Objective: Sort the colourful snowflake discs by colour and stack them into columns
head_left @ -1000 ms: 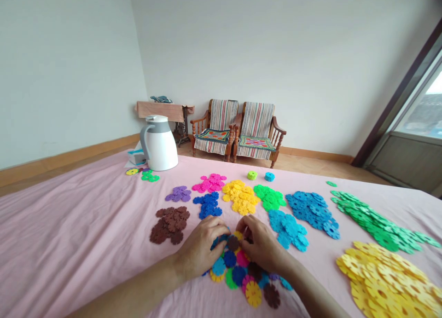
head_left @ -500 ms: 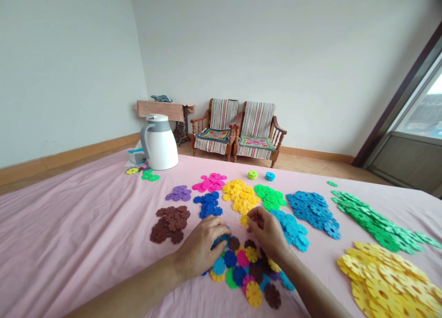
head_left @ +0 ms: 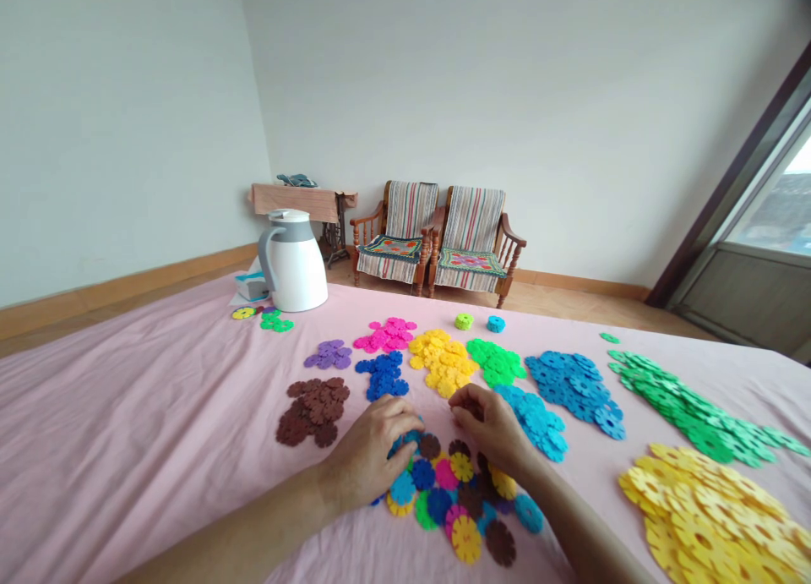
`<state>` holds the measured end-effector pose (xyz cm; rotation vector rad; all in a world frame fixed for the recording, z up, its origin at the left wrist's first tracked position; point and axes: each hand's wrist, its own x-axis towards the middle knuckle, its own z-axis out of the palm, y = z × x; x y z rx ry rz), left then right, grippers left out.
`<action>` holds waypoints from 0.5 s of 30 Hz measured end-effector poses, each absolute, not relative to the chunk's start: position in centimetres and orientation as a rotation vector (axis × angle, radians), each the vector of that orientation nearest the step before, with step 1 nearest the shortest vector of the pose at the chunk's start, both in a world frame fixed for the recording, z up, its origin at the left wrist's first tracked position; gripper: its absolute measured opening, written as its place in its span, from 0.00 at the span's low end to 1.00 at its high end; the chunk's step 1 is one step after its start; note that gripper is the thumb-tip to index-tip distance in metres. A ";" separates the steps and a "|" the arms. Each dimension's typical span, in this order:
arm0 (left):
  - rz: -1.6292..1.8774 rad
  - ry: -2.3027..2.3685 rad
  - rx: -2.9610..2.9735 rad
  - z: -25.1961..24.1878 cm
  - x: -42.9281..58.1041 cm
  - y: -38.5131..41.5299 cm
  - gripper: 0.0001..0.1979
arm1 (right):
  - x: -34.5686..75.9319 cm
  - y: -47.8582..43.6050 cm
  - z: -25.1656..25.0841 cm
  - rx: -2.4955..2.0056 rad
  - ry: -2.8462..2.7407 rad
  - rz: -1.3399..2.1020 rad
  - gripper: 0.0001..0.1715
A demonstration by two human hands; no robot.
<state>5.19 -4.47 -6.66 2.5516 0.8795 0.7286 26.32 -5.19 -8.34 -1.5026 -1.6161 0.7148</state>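
A mixed pile of coloured flower-shaped plastic discs [head_left: 453, 495] lies on the pink cloth in front of me. My left hand [head_left: 369, 450] rests on the pile's left side, its fingers curled down over a blue disc [head_left: 405, 439]. My right hand [head_left: 492, 429] hovers at the pile's far edge, just short of the sorted yellow pile [head_left: 442, 361]. Its fingers are curled round something dark that I cannot make out. Sorted piles lie beyond: brown [head_left: 313, 409], dark blue [head_left: 382, 375], purple [head_left: 328, 356], pink [head_left: 385, 335], green [head_left: 495, 362] and light blue [head_left: 530, 419].
Larger heaps lie to the right: blue [head_left: 574, 381], green [head_left: 688, 406] and yellow [head_left: 715, 504]. A white jug [head_left: 292, 263] stands at the cloth's far left, with a few discs [head_left: 269, 319] by it. Two wooden armchairs [head_left: 437, 239] stand against the far wall.
My right hand lifted a yellow disc off the mixed pile and carried it to the yellow pile; the disc no longer shows in its fingers. My left hand stayed in place.
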 end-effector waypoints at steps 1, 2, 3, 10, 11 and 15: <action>0.728 0.880 2.552 -6.7 5.2 -4.5 0.11 | 26.4 -5.4 -7.9 -1.497 -1.635 0.739 0.05; 0.729 0.879 2.552 -6.6 5.2 -4.5 0.11 | 26.5 -5.6 -7.3 -1.486 -1.660 0.777 0.04; 0.728 0.877 2.551 -6.6 5.2 -4.5 0.11 | 26.7 -5.9 -6.8 -1.469 -1.692 0.823 0.04; 0.719 0.881 2.554 -6.7 5.3 -4.5 0.11 | 27.7 -7.8 -4.6 -1.444 -2.098 0.994 0.13; 0.720 0.882 2.554 -6.7 5.3 -4.5 0.11 | 27.7 -7.9 -4.6 -1.459 -2.135 0.964 0.15; 0.716 0.878 2.553 -6.8 5.2 -4.4 0.11 | 27.6 -7.8 -4.9 -1.497 -2.185 0.908 0.12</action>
